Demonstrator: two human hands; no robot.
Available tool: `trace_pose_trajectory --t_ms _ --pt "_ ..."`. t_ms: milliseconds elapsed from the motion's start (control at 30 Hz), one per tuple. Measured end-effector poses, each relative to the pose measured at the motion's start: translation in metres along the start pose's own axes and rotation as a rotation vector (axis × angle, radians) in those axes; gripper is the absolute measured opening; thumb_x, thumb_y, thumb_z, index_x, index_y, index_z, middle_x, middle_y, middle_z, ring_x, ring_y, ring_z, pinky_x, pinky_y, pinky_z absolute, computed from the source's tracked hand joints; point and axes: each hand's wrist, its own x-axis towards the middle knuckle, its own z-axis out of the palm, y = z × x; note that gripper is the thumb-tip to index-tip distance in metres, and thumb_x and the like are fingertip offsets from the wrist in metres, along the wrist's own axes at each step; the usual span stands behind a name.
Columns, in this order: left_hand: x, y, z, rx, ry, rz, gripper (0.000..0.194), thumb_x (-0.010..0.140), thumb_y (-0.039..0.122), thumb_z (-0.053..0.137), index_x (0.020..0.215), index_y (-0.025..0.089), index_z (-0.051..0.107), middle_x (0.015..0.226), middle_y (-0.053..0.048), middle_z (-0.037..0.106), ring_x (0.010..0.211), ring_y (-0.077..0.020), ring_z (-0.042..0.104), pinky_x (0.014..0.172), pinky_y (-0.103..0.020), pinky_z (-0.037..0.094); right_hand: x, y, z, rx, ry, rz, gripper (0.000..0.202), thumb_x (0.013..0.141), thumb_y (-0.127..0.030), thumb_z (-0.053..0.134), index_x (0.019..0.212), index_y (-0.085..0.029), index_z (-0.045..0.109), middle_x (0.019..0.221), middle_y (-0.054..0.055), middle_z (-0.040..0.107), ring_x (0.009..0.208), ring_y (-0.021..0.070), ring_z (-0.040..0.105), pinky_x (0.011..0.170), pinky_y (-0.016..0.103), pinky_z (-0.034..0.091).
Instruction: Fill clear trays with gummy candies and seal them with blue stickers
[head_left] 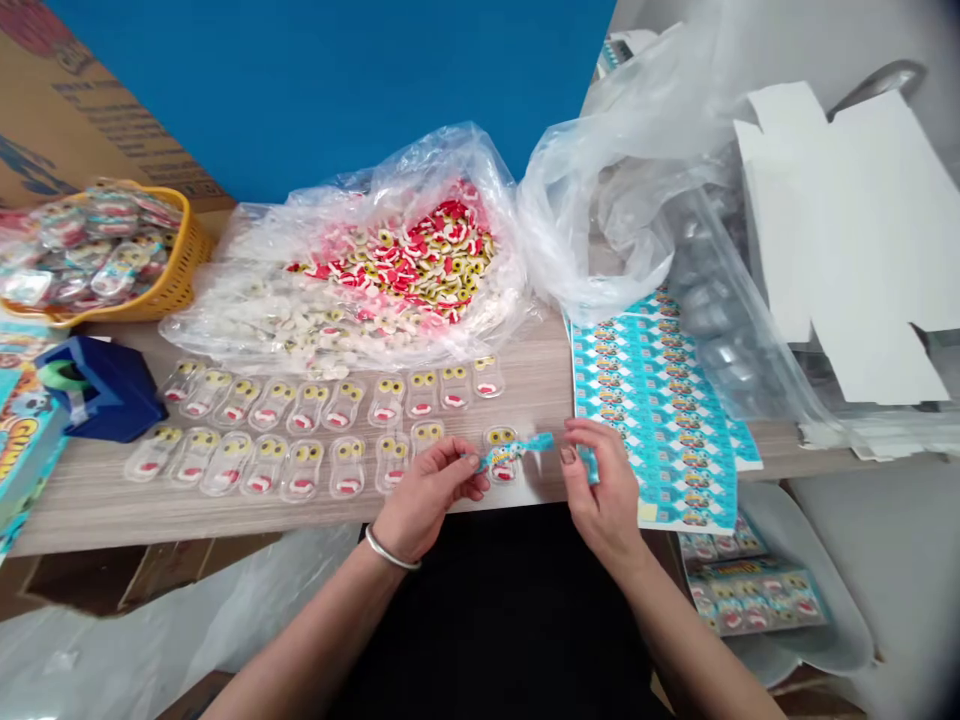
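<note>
Got loose eyes and lips left in the big clear bag (457, 155) at eleven o'clock, printed sheets (675, 440) at two, banded packs in the yellow basket (191, 265) at ten, nearer ones (302, 470) unbanded; left hand (420, 495) pinching blue strip (536, 443) over twelve-o'clock pack (501, 437), right hand (609, 500) half-curled, grasp unclear.

This looks like a small packing workshop. A wood-grain surface (540, 380) runs across the middle of the frame, set with two rows of filled clear plastic shells (302, 469). Behind them lies an open bag of loose red and yellow pieces (420, 265); printed label sheets (652, 410) sit right of center, a yellow basket of packed shells (180, 255) at left, and a carton (97, 110) upper left.
</note>
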Motion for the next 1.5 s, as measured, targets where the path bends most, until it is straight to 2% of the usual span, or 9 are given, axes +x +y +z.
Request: trace_pose_trajectory --t_ms 133,267,367,500,600,733,1033,1300,1500 --pt "0.001 -0.006 0.006 0.163 -0.046 -0.039 0.025 0.078 0.037 0.072 0.082 0.016 0.058 0.066 0.0 0.065 0.06 -0.0102 0.058 0.058 -0.021 0.046 0.013 -0.001 -0.011 0.181 -0.271 0.124 0.033 0.095 -0.034 0.054 0.126 -0.023 0.056 0.122 0.008 0.063 0.115 0.024 0.057 0.099 0.041 0.044" --pt "0.007 -0.014 0.006 0.395 0.035 0.02 0.029 0.078 0.044 0.07 0.081 0.017 0.058 0.061 0.002 0.062 0.052 -0.0096 0.053 0.053 -0.022 0.042 0.014 0.001 -0.004 0.3 -0.433 0.305 0.017 0.089 -0.031 0.061 0.103 -0.022 0.065 0.094 0.002 0.07 0.087 0.0184 0.064 0.078 0.03 0.049" --pt "0.012 -0.019 0.004 0.632 0.139 0.069 0.026 0.08 0.044 0.067 0.082 0.019 0.06 0.054 0.004 0.057 0.047 -0.0117 0.05 0.048 -0.024 0.038 0.013 0.002 0.005 0.292 -0.442 0.36 0.007 0.089 -0.026 0.059 0.088 -0.022 0.065 0.082 -0.001 0.068 0.076 0.0159 0.063 0.069 0.027 0.047" --pt "0.016 -0.02 0.006 0.924 0.3 0.345 0.014 0.082 0.036 0.065 0.08 0.022 0.064 0.058 0.002 0.058 0.053 -0.0147 0.053 0.057 -0.026 0.037 0.016 0.003 0.011 0.197 -0.406 0.325 0.005 0.088 -0.024 0.058 0.091 -0.021 0.062 0.085 0.0 0.069 0.077 0.0166 0.063 0.071 0.027 0.046" --pt "0.017 -0.017 0.01 0.954 0.364 0.474 0.007 0.079 0.03 0.068 0.083 0.025 0.065 0.061 0.002 0.056 0.055 -0.016 0.05 0.06 -0.027 0.036 0.02 0.004 0.015 0.106 -0.398 0.29 0.007 0.089 -0.023 0.057 0.094 -0.021 0.061 0.088 0.002 0.07 0.082 0.0184 0.065 0.073 0.029 0.047" --pt "0.022 -0.015 0.013 0.954 0.39 0.45 0.019 0.077 0.026 0.07 0.094 0.025 0.061 0.06 0.003 0.052 0.054 -0.018 0.049 0.059 -0.028 0.033 0.023 0.007 0.021 0.028 -0.42 0.253 0.009 0.09 -0.023 0.057 0.097 -0.021 0.061 0.09 0.003 0.07 0.084 0.0195 0.066 0.074 0.03 0.047" --pt "0.028 -0.018 0.016 1.186 0.32 0.403 0.006 0.083 0.023 0.06 0.086 0.024 0.055 0.068 -0.003 0.057 0.059 -0.0217 0.053 0.058 -0.03 0.029 0.027 0.007 0.03 -0.264 -0.537 0.052 0.034 0.091 -0.018 0.056 0.125 -0.017 0.057 0.109 0.011 0.07 0.097 0.0256 0.065 0.083 0.036 0.048" --pt "0.002 -0.032 0.008 1.197 0.398 0.367 0.013 0.083 0.033 0.066 0.083 0.024 0.057 0.063 -0.001 0.055 0.055 -0.0207 0.052 0.057 -0.028 0.03 0.021 -0.01 0.024 -0.316 -0.662 0.033 0.022 0.09 -0.018 0.057 0.111 -0.021 0.06 0.093 0.007 0.072 0.086 0.0244 0.066 0.075 0.033 0.045" --pt "-0.037 -0.044 -0.01 1.133 0.475 0.411 0.033 0.081 0.037 0.069 0.112 0.028 0.064 0.107 -0.009 0.069 0.061 -0.0195 0.058 0.062 -0.029 0.038 0.004 -0.017 0.028 -0.329 -0.631 0.086 0.022 0.089 -0.018 0.057 0.111 -0.022 0.057 0.087 0.005 0.072 0.08 0.0238 0.067 0.069 0.032 0.042"
